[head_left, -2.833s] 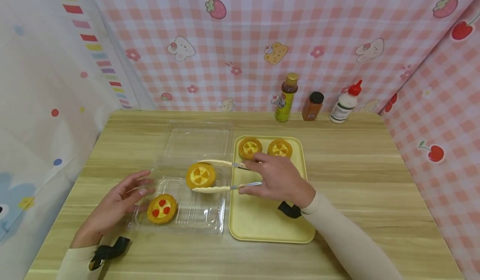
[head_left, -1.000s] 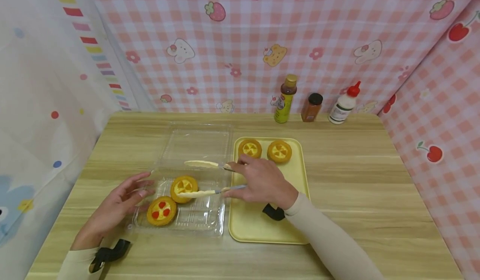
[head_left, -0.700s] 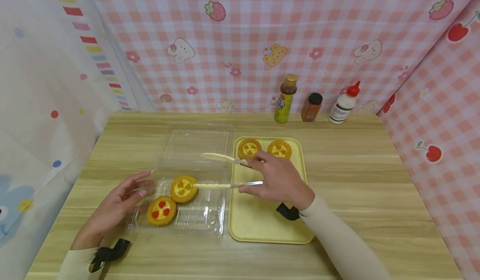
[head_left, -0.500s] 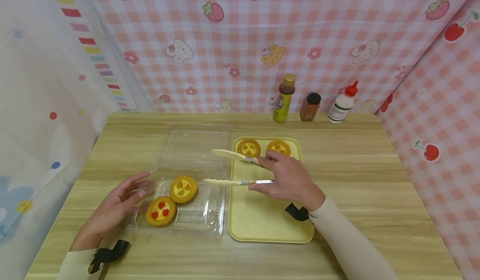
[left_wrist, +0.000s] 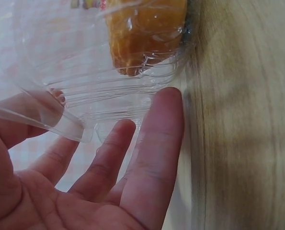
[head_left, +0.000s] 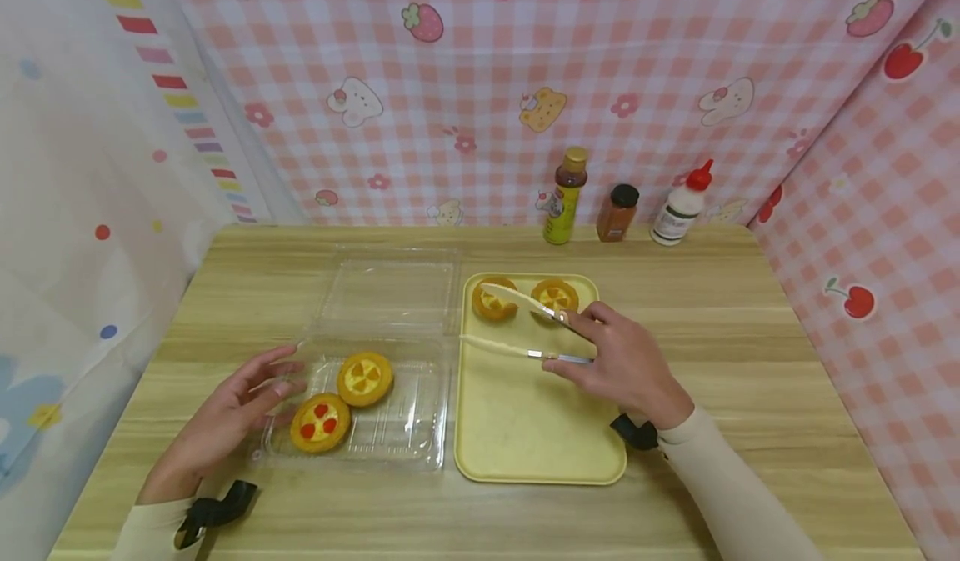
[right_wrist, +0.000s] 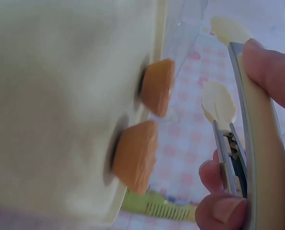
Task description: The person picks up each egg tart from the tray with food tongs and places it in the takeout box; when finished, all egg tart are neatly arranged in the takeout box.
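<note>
My right hand (head_left: 626,365) grips a pair of tongs (head_left: 536,353) with cream-coloured tips, spread apart with nothing between them. One tip overlaps the left of two tarts (head_left: 495,299) at the far end of the yellow tray; the other tart (head_left: 555,296) sits right of it. My left hand (head_left: 238,411) is at the left side of a clear plastic box (head_left: 405,415), its fingers loosely extended against the wall. Inside the box, a tart with orange wedges (head_left: 365,379) lies against a tart with red pieces (head_left: 320,423). The right wrist view shows the tongs (right_wrist: 257,143) close up.
The yellow tray (head_left: 540,428) stands right beside the box. The box's clear lid (head_left: 393,290) lies folded back behind it. Along the back edge of the wooden table stand a yellow-green bottle (head_left: 564,202), a spice jar (head_left: 618,213) and a white red-capped bottle (head_left: 681,207).
The tongs carried the orange-wedge tart left into the box and released it beside the other. My right hand then moved back right, over the tray. The left hand stayed in place.
</note>
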Tool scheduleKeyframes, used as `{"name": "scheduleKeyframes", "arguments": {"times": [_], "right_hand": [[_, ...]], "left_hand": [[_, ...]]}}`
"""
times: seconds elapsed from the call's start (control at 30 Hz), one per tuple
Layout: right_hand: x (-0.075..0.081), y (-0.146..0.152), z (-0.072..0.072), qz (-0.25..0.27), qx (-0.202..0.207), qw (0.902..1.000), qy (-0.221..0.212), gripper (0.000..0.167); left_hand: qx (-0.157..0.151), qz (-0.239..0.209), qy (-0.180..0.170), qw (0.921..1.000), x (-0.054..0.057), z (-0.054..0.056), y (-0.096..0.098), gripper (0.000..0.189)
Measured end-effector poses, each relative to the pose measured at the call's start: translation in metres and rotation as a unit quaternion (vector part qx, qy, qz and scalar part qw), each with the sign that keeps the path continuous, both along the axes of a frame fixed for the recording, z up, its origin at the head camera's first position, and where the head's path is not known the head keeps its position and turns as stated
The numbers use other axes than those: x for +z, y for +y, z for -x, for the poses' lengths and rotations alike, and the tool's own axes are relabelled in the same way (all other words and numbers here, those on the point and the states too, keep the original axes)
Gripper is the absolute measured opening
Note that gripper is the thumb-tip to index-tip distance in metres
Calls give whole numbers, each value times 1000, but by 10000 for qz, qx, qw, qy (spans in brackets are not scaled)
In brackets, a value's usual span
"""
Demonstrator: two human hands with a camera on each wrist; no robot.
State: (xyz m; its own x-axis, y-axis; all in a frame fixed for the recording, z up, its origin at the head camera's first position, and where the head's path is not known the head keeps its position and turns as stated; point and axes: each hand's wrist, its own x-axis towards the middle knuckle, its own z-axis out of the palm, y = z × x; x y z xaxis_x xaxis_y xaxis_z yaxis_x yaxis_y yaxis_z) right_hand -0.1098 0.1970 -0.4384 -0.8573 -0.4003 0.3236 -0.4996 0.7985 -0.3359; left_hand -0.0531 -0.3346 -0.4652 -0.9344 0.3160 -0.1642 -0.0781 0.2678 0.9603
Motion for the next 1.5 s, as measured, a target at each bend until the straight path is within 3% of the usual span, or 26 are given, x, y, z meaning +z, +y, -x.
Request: {"name": "scheduleKeyframes", "arguments": {"times": [0.23, 0.73, 1.0, 1.27, 1.5], "right_hand": [[-3, 23, 2, -49, -328, 9993, 144, 73], [-14, 73, 0, -138, -990, 9950, 34, 75], [-18, 78, -3, -472, -1078, 9930, -137, 77], [-23, 76, -1, -510, -1081, 9928, -85, 75], [-23, 77, -1, -565, -1120, 9916, -330, 69]], "left_hand": [[-56, -15, 48, 10000, -1, 0, -2, 55], [-89, -56, 6, 9999, -1, 2, -2, 56], [-108, -74, -27, 9999, -3, 2, -3, 56], [-90, -48, -42, 9999, -2, 1, -4, 57], [-115, -59, 1, 9999, -2, 2, -4, 57]]}}
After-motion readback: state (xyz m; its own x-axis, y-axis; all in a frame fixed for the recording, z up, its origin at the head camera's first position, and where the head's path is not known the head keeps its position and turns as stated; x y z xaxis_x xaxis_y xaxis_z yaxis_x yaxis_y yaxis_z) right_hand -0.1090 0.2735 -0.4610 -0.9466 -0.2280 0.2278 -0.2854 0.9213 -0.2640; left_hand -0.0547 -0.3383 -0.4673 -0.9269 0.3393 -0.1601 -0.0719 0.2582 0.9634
